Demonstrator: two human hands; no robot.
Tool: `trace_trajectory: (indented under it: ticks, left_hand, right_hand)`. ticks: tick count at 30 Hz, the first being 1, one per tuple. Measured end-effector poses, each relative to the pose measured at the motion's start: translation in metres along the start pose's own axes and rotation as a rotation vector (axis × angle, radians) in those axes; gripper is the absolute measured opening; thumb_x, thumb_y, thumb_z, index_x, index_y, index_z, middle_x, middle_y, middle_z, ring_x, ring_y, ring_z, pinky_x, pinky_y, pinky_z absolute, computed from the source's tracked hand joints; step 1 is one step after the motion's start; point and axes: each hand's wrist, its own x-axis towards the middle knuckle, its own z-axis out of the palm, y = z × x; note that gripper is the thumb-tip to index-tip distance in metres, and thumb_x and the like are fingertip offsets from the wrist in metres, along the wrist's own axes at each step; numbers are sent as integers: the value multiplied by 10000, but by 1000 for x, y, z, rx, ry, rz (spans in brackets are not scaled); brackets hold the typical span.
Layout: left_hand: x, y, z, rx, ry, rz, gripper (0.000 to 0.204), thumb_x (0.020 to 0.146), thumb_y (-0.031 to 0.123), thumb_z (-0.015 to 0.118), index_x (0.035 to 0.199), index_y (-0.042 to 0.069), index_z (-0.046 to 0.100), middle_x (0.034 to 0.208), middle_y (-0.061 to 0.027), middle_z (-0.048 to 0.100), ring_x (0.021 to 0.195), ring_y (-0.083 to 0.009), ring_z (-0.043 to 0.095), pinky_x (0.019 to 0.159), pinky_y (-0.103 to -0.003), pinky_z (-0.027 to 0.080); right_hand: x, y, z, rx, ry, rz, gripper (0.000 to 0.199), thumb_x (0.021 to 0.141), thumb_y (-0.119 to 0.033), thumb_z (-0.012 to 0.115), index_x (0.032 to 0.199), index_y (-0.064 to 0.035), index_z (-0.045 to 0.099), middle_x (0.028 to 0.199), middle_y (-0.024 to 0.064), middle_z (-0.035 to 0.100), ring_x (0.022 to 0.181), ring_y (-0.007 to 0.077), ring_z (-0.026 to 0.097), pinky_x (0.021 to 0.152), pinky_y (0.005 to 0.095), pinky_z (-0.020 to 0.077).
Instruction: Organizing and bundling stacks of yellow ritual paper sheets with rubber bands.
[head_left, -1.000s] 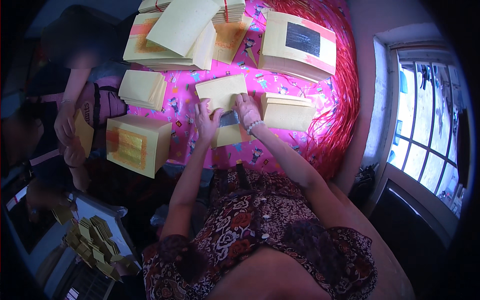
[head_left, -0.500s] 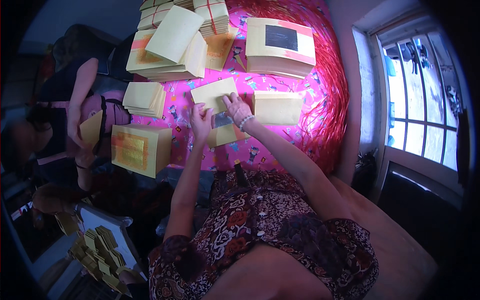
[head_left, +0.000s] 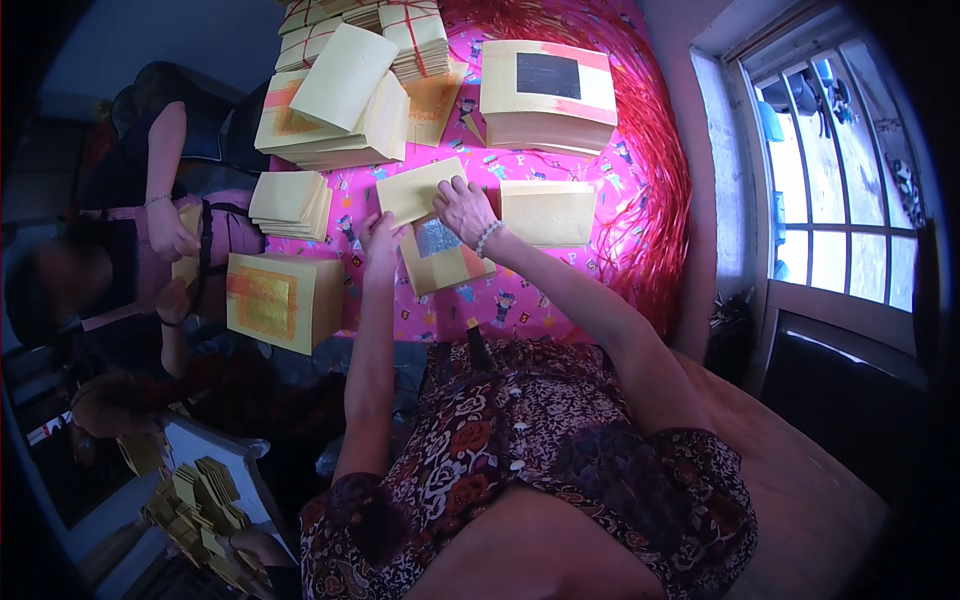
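A plain yellow paper sheet [head_left: 408, 190], possibly folded, lies tilted on the pink cloth in front of me. My left hand [head_left: 381, 242] pinches its near left corner. At its right edge, the curled fingers of my right hand [head_left: 467, 213], with a beaded bracelet at the wrist, grip the paper. Partly under both hands is another yellow sheet [head_left: 432, 275] bearing a silver patch [head_left: 436, 238]. Just right of my right hand sits a small yellow paper stack [head_left: 548, 215].
Tall paper stacks [head_left: 548, 120] stand at the back, with red-tied bundles [head_left: 415, 35] beyond. A gold-patched stack [head_left: 285, 300] and a fanned pile [head_left: 290, 205] are at left. Red strands [head_left: 655, 200] line the right edge. A co-worker's hand [head_left: 175, 235] holds paper at far left.
My left hand has shifted left and down a little, and my right fingers have curled onto the sheet. More of the silver patch shows. The co-worker's hands have come together on their paper.
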Motion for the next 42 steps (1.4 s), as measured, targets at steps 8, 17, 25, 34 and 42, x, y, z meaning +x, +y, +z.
trace_trajectory:
  ticks: [8, 17, 25, 34, 42]
  left_hand:
    - [-92, 37, 37, 29, -365, 189, 304, 929, 83, 479, 1232, 63, 498, 1067, -64, 573, 927, -151, 593, 771, -323, 521]
    - [-97, -26, 105, 565, -689, 298, 267, 848, 21, 559, 1104, -30, 503, 898, -69, 639, 796, -97, 596, 708, -215, 466]
    - [-70, -67, 134, 1000, -615, 332, 277, 791, 79, 655, 1009, -42, 536, 805, -110, 675, 709, -139, 648, 614, -262, 497]
    - [-58, -93, 134, 1100, -568, 373, 253, 769, 85, 664, 953, -29, 536, 793, -106, 663, 686, -141, 634, 602, -286, 496]
    - [-68, -97, 136, 1247, -476, 570, 334, 748, 69, 664, 1023, -18, 497, 818, -146, 632, 742, -240, 633, 691, -358, 494]
  right_hand:
    - [-66, 12, -80, 1046, 348, 620, 424, 863, -121, 610, 1213, -6, 399, 1128, 195, 480, 915, 273, 598, 751, 343, 532]
    - [-168, 84, -46, 1195, 397, 878, 371, 846, -62, 589, 1180, 55, 478, 995, 141, 632, 857, 186, 633, 761, 295, 518]
    - [-195, 108, 1, 892, 330, 974, 354, 793, -106, 612, 1108, 31, 530, 856, 107, 644, 755, 174, 631, 709, 305, 510]
    - [-203, 117, 27, 963, 317, 1015, 343, 786, -125, 629, 1089, 6, 537, 819, 96, 636, 720, 175, 618, 679, 314, 504]
    - [-199, 118, 16, 905, 214, 1043, 342, 781, -134, 645, 1085, -11, 546, 820, 107, 645, 736, 202, 633, 679, 330, 506]
